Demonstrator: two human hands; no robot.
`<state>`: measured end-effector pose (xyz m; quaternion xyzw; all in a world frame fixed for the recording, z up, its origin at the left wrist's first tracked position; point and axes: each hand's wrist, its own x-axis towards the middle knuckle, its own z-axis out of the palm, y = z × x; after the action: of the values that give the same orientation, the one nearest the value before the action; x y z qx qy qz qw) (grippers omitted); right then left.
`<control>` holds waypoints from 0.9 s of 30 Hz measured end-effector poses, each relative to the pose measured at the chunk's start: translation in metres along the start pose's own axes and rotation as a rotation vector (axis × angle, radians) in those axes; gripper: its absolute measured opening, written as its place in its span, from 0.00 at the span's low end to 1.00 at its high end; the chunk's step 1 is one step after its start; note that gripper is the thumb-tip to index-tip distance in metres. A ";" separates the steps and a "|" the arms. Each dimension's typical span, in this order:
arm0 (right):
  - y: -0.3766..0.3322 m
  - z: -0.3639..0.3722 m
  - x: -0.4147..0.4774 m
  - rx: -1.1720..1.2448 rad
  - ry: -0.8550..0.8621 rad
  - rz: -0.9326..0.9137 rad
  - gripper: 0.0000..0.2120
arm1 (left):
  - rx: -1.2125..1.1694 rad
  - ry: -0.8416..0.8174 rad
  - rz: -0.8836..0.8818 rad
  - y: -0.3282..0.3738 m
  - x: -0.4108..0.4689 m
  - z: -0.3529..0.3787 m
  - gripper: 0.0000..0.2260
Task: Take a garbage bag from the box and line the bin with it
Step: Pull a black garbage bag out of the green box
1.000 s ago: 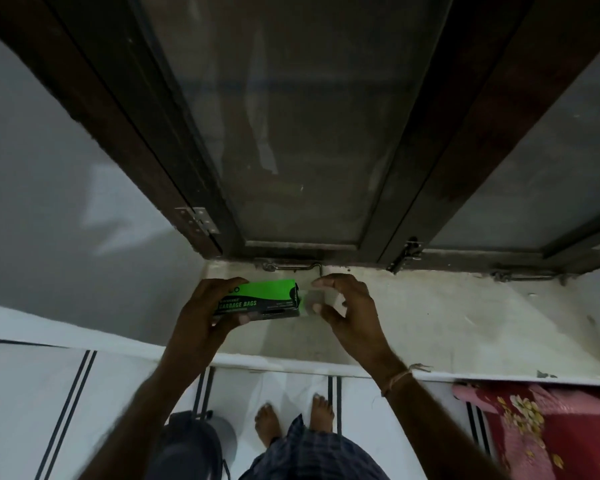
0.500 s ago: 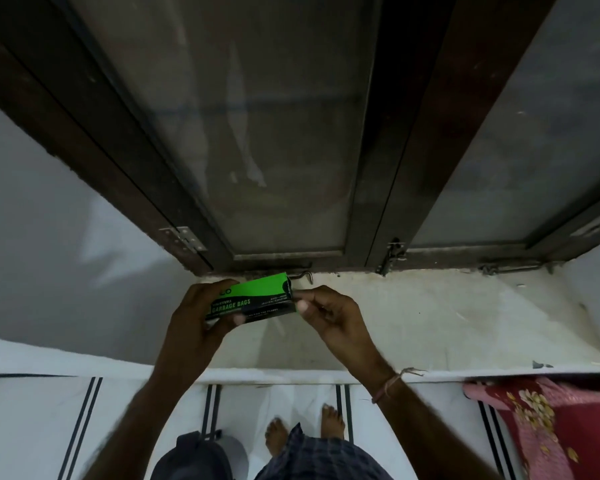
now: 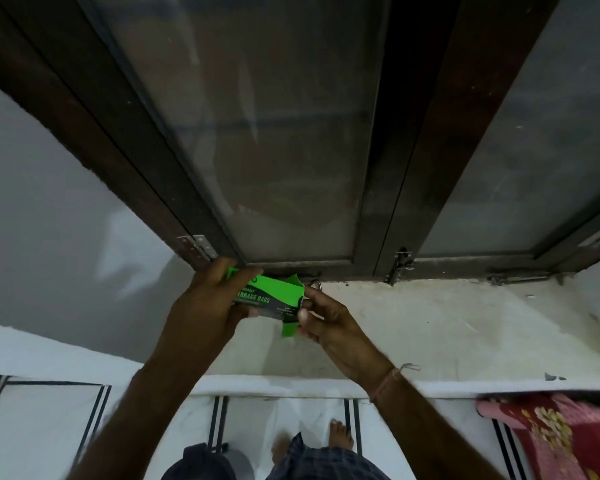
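A green and black box of garbage bags point(image 3: 271, 295) is held above the window sill. My left hand point(image 3: 205, 306) grips its left end, with the thumb under the lettering. My right hand point(image 3: 329, 322) is at the box's right end, fingers pinching the green end flap, which hangs open below the box. The inside of the box is hidden from me. The bin point(image 3: 208, 462), dark with a grey rim, stands on the floor at the bottom edge, just left of my feet.
The pale sill point(image 3: 465, 327) runs to the right below a dark wooden window frame point(image 3: 409, 168) with frosted panes and a latch point(image 3: 400, 265). A red flowered cloth point(image 3: 555, 434) lies at the lower right. The floor is white tile with dark stripes.
The box's right end flaps have come open under my right hand's fingers. Both hands and the box have stayed over the sill's left part.
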<state>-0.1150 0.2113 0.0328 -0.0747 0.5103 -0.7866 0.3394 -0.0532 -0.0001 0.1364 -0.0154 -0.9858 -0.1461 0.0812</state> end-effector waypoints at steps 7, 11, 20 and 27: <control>0.003 0.002 0.003 0.104 0.099 0.030 0.17 | -0.285 -0.005 -0.046 -0.014 0.000 0.001 0.21; -0.001 -0.019 -0.004 -0.034 0.298 -0.071 0.11 | -0.473 0.015 -0.166 -0.037 -0.022 0.038 0.22; -0.017 -0.023 -0.034 -0.009 0.509 -0.097 0.12 | -0.071 0.152 -0.348 -0.028 -0.044 0.098 0.28; -0.031 0.029 -0.048 -0.102 0.305 -0.132 0.09 | -1.394 0.091 -0.719 0.086 -0.026 0.066 0.14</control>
<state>-0.0797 0.2264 0.0841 -0.0047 0.5892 -0.7824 0.2015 -0.0332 0.1013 0.0945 0.2631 -0.6070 -0.7488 0.0410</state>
